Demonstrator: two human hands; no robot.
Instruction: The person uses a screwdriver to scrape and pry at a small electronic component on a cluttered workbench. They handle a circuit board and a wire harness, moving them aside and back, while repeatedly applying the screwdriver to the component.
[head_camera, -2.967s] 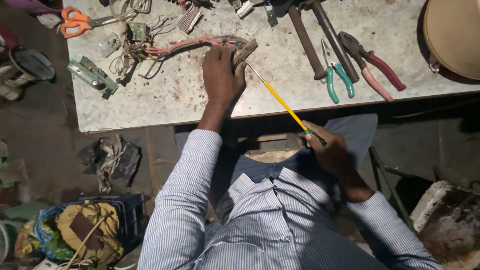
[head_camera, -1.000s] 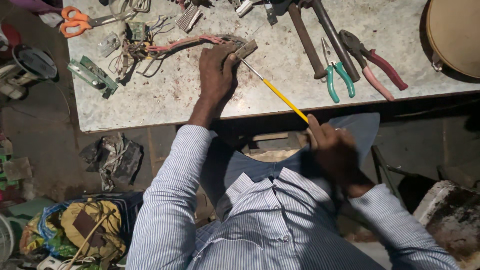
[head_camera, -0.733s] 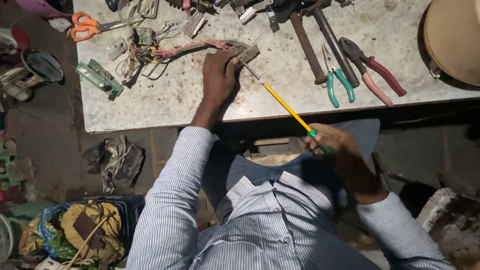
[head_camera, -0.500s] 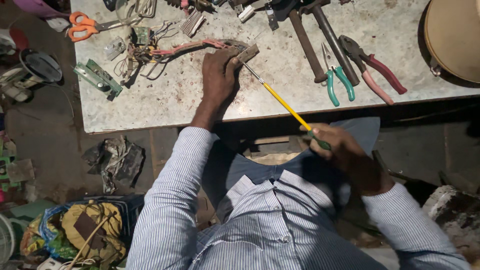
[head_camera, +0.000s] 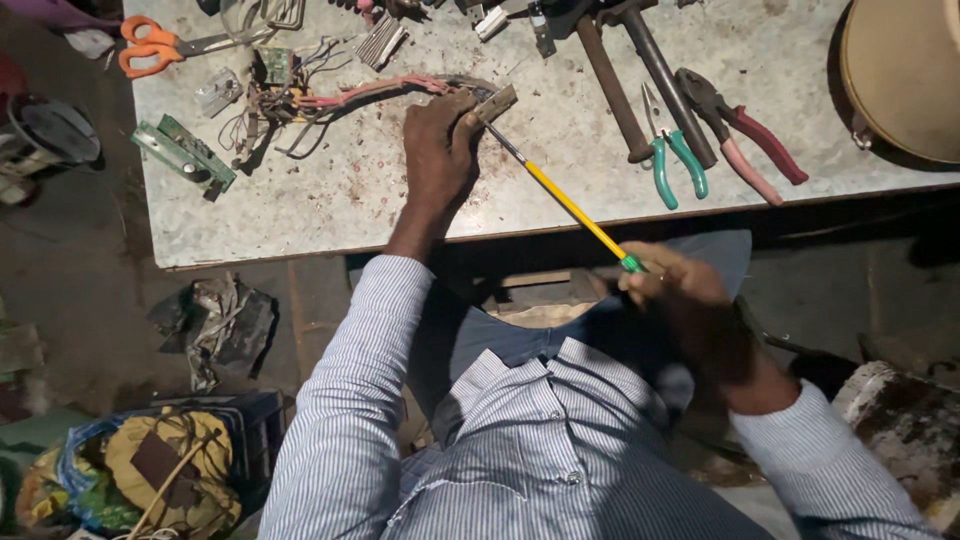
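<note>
Little shifts since the earlier frame: left hand (head_camera: 440, 150) stays pressed on the small metal part (head_camera: 495, 103) on the counter (head_camera: 400, 210), fingers curled around it, right hand (head_camera: 680, 300) still closed on the yellow-shafted screwdriver (head_camera: 565, 200), tip at the part, so work continues there.

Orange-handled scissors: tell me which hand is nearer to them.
Left. The left hand rests on the table, right of the orange-handled scissors; the right hand is off the table's near edge.
</note>
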